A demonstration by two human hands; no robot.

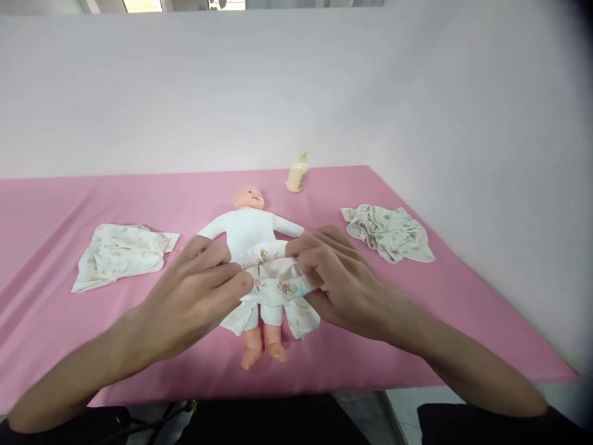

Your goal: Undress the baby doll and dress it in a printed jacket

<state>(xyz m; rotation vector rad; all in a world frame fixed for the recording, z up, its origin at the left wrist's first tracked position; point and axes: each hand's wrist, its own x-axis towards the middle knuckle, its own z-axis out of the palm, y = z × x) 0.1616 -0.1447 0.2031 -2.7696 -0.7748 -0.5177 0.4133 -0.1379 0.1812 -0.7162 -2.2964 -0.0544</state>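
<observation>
Both our hands are closed on the same printed garment (283,288): the left hand (197,293) grips one end of its band and the right hand (349,284) the other, fingers curled in so that most fingertips are hidden. Between them we hold the band stretched, its opening showing, and two loose ends hang below. The garment is in front of the doll (250,221), covering its hips from our view; we cannot tell whether it touches the doll.

The doll lies face up in a white bodysuit (244,237), arms spread, bare feet toward us. To the left of the doll, a flattened printed garment (123,256) lies well apart from it. To its right, farther off, we see a crumpled printed garment (391,233). Beyond the doll's head, slightly right, stands an upright cream pump bottle (297,175). The pink worktop (445,334) carries everything, with a white wall (231,93) behind the doll.
</observation>
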